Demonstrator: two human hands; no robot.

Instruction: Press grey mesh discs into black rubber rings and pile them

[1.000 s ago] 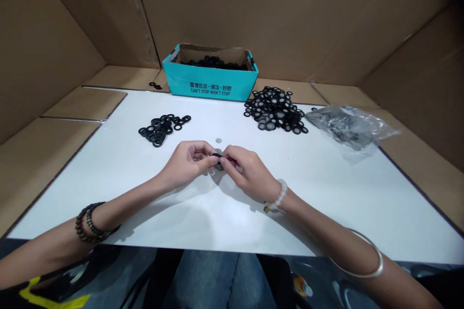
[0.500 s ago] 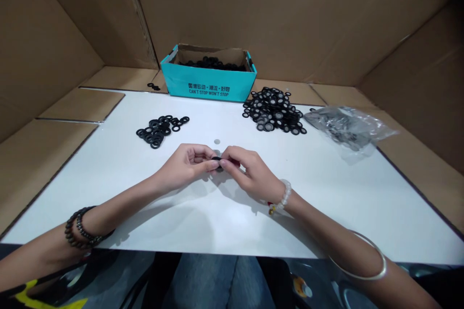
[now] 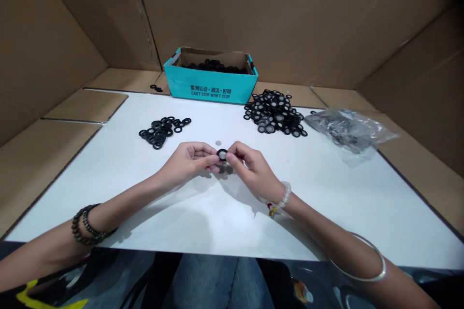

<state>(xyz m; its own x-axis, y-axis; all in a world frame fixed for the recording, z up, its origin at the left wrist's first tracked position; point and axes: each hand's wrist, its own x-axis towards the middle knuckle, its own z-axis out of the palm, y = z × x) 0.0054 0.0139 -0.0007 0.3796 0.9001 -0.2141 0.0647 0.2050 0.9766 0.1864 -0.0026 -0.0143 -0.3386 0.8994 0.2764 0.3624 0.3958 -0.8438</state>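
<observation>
The left hand (image 3: pixel 188 161) and the right hand (image 3: pixel 252 166) meet fingertip to fingertip. Each pinches one side of a small black ring (image 3: pixel 222 155) with a grey mesh insert in its middle. The ring sits in the air just above the counter (image 3: pixel 217 222), its face turned up toward the person.

The work looks like seating the mesh flat in the ring. It likely goes best with even pressure from both thumbs around the rim, the ring kept level so the mesh does not buckle or pop out on one side. Staying low over the counter means a slip costs little.

Just beyond the ring lies one loose disc (image 3: pixel 218 143). Farther out to the ring's left is a heap of plain rings (image 3: pixel 163 129), and farther out to its right a larger heap of meshed rings (image 3: pixel 274 116). A clear bag (image 3: pixel 348 128) lies right of that heap. Well beyond the ring stands a teal box (image 3: pixel 210 87).

Around the ring the counter is bare on every side, so the hands have free room. Its near edge is well short of the ring, and cardboard walls (image 3: pixel 290 19) close off the far side.
</observation>
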